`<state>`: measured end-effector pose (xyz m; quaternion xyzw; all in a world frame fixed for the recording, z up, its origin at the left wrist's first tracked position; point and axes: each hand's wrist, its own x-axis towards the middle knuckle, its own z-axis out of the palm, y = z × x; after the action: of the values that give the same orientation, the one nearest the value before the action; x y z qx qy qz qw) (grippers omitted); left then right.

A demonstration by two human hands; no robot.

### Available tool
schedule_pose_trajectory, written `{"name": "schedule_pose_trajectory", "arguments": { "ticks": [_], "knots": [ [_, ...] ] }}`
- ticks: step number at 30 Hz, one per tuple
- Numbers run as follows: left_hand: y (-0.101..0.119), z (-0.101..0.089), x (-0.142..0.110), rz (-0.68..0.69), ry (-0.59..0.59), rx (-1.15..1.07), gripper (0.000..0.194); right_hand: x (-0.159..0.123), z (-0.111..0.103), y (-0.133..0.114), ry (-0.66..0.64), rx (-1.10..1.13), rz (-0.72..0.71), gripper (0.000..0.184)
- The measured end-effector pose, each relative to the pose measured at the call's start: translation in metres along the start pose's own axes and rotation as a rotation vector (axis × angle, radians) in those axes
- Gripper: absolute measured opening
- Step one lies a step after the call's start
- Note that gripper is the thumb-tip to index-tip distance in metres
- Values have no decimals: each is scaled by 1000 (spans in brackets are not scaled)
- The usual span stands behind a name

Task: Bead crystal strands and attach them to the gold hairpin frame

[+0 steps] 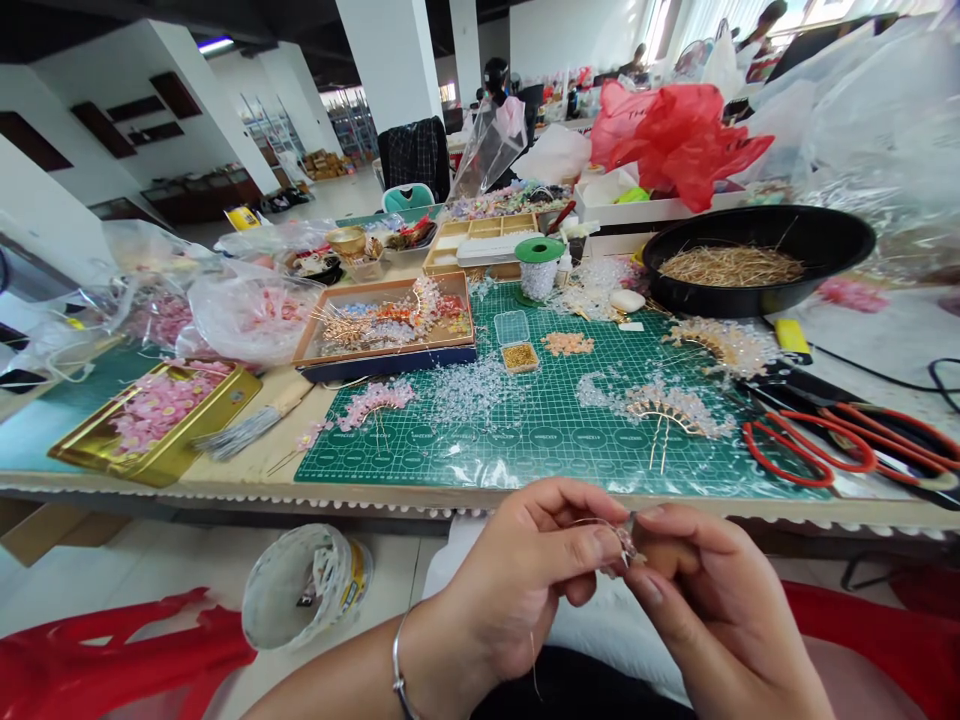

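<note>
My left hand (517, 575) pinches a small beaded wire piece (627, 545) between thumb and fingers, in front of the table edge. From the other side my right hand (720, 600) closes on the same piece, thumb and fingertips pressed together. Fingers hide most of it. A thin wire (535, 668) hangs below my left palm. Just beyond the hands, on a green cutting mat (420, 465), lie a beaded hair comb (675, 410), a pink beaded ornament (375, 402), loose clear beads (476, 392), and peach pieces (568, 344). A small clear box (519, 357) holds gold beads.
Red-handled scissors (810, 450) lie at right, below a black bowl (855, 235) of gold-coloured pins. A gold tin (157, 455) of pink flowers and an ornament box (390, 362) stand left. Behind is a green spool (540, 250). A white bucket (262, 600) stands below.
</note>
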<state>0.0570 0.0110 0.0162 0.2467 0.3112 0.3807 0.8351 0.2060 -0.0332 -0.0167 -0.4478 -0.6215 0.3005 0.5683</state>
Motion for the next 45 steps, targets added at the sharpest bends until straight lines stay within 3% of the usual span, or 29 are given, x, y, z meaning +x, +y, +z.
{"name": "schedule_pose_trajectory", "arguments": {
  "ticks": [10,16,21,25,34,45],
  "knots": [
    [3,0,-3,-88,-13,41,23,1,5,-3,-5,-72,-82,29],
    [7,2,-6,-94,-39,30,25,0,-10,-8,-36,-275,-281,37],
    [9,-1,-6,-91,-34,47,26,10,-23,-18,-54,-447,-421,31],
    [8,-3,-6,-90,-59,46,26,16,-21,-23,-81,-475,-476,22],
    [6,-4,-7,-112,-21,51,29,17,-15,-21,-132,-416,-380,15],
    [4,-4,-5,-1,-24,130,19,9,-14,-13,-206,-401,-278,10]
  ]
}}
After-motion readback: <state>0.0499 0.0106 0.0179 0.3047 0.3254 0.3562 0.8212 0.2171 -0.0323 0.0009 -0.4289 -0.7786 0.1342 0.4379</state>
